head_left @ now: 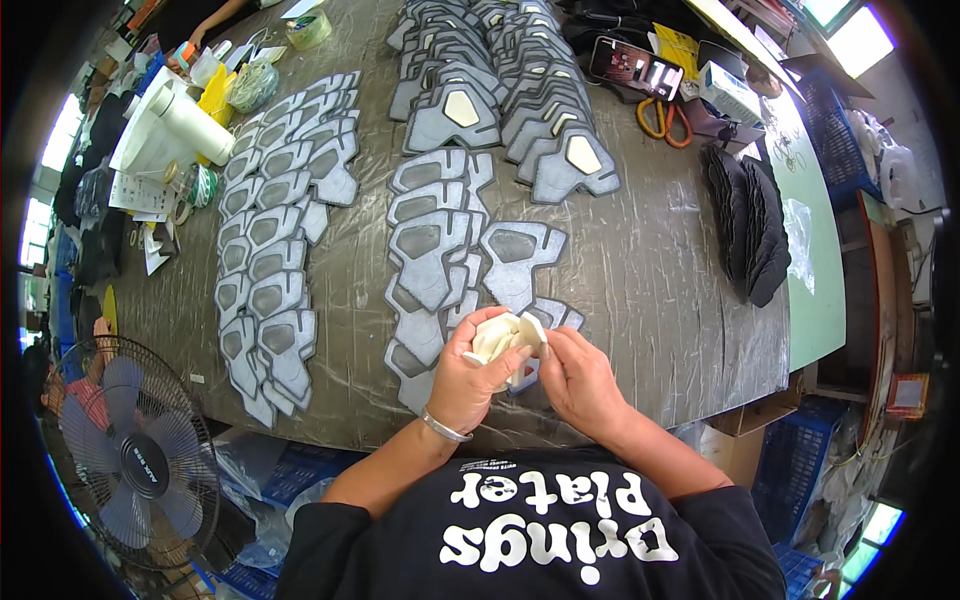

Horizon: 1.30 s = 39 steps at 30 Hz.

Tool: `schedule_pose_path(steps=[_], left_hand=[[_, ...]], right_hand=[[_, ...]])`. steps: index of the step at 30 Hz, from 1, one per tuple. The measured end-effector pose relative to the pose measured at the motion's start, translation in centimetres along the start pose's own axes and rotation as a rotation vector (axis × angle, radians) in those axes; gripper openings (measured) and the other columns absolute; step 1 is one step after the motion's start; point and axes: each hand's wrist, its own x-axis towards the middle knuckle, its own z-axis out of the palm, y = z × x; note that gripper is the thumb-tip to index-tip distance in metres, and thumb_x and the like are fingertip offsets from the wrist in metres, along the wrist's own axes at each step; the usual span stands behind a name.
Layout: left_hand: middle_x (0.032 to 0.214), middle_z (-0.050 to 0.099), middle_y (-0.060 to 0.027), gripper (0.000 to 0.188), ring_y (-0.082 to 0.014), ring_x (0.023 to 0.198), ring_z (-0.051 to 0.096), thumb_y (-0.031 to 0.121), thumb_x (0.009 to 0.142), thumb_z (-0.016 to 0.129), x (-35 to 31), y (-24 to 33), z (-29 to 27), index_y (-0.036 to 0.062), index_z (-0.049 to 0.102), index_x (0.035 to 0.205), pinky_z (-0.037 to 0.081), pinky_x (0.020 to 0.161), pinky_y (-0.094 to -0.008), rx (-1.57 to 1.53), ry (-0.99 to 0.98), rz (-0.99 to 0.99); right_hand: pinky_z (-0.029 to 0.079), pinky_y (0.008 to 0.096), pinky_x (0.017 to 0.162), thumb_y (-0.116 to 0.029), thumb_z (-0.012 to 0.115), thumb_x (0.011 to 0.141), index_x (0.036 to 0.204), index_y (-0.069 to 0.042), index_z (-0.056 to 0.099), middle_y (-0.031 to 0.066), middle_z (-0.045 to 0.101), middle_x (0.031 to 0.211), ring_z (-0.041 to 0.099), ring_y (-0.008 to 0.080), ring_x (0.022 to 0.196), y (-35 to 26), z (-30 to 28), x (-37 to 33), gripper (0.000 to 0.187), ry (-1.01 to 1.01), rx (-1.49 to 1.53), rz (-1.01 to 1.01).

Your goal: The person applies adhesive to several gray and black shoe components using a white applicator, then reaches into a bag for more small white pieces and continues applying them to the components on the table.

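Observation:
Several small cream foam pads (494, 337) lie bunched in my left hand (466, 384), its fingers curled round them. A metal bangle (446, 428) circles that wrist. At the bunch's right side, my right hand (584, 384) pinches the edge of one pad (532, 329) between thumb and fingers. Both hands are above the near edge of the table, over overlapping grey shaped pieces (428, 280) with a marked outline on each. Farther up, stacked grey pieces (448, 122) carry cream pads like the one on top (461, 108). My hands partly hide the nearest grey pieces.
More grey pieces (283, 300) overlap in rows at the left. A white bottle (192, 122) and tape rolls (200, 186) stand beyond them. To the right are orange-handled scissors (664, 122), a phone (636, 68) and black pads (748, 225). A fan (146, 463) stands at lower left.

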Motion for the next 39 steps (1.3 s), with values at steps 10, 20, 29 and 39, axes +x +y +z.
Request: schedule_pose_path(steps=[10, 20, 29, 39], left_hand=[[0.131, 0.052, -0.0122, 0.040, -0.0129, 0.087, 0.063, -0.004, 0.081, 0.060, -2.3, 2.0, -2.9, 0.0038, 0.054, 0.119, 0.052, 0.068, -0.0242, 0.731, -0.184, 0.117], [0.132, 0.053, -0.0115, 0.038, -0.0086, 0.090, 0.058, 0.002, 0.081, 0.065, -2.8, 2.1, -2.5, 0.0044, 0.054, 0.117, 0.049, 0.077, -0.0255, 0.689, -0.287, -0.130], [0.129, 0.057, -0.0149, 0.037, -0.0199, 0.093, 0.064, 0.005, 0.077, 0.065, -2.6, 2.9, -1.3, 0.0035, 0.056, 0.113, 0.050, 0.080, -0.0306, 0.974, -0.366, 0.083], [0.129, 0.057, -0.0173, 0.035, -0.0283, 0.097, 0.065, 0.004, 0.075, 0.064, -2.2, 2.7, -1.2, 0.0035, 0.057, 0.109, 0.051, 0.080, -0.0335, 1.064, -0.400, 0.065]], right_hand=[[0.049, 0.0288, 0.066, -0.006, 0.052, 0.093, 0.112, 0.001, 0.063, 0.0115, 0.066, 0.096, 0.062, 0.0166, 0.074, 2.4, -6.5, 1.0, 0.023, -0.116, 0.047, 0.244], [0.049, 0.0275, 0.065, -0.010, 0.060, 0.092, 0.100, 0.003, 0.067, 0.0051, 0.069, 0.078, 0.060, 0.0134, 0.068, 3.0, -7.4, 0.4, 0.017, -0.149, -0.109, 0.375], [0.048, 0.0200, 0.064, -0.012, 0.064, 0.091, 0.099, 0.006, 0.067, 0.0031, 0.067, 0.077, 0.060, 0.0053, 0.071, 2.4, -6.3, -1.5, 0.019, -0.100, 0.267, 0.554], [0.048, 0.0201, 0.052, -0.017, 0.065, 0.092, 0.094, 0.004, 0.066, 0.0020, 0.064, 0.071, 0.058, 0.0055, 0.058, 2.1, -2.8, -1.8, 0.021, -0.082, 0.453, 0.741]])
